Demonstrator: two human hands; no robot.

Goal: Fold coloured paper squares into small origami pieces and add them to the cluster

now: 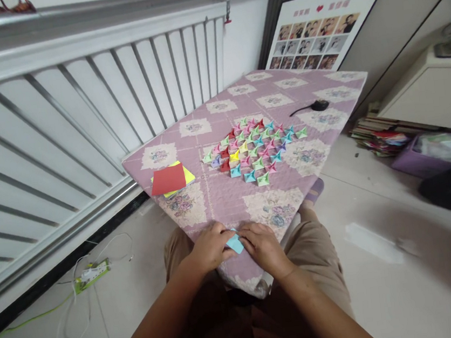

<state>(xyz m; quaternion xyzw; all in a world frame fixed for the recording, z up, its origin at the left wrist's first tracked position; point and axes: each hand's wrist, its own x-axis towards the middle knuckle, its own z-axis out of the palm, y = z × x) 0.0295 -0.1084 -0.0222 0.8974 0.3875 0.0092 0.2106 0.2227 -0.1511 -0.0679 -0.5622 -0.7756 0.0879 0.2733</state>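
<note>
A small light-blue folded paper (235,244) lies at the near corner of the table, between my two hands. My left hand (213,246) grips its left edge, fingers bent and thumb below. On the other side, my right hand (260,243) presses its fingers together on the paper's right edge. Beyond them, many small folded paper pieces (255,152) in green, pink, blue, red and yellow stand in close rows on the flowered cloth. A stack of square sheets, with a red sheet (168,179) on top and yellow ones under it, lies to the left.
The table (230,212) has a pink flowered cover. A black object with a thin handle (319,105) lies at its far right. A white radiator (91,103) runs along the left; a power strip (93,274) is on the floor.
</note>
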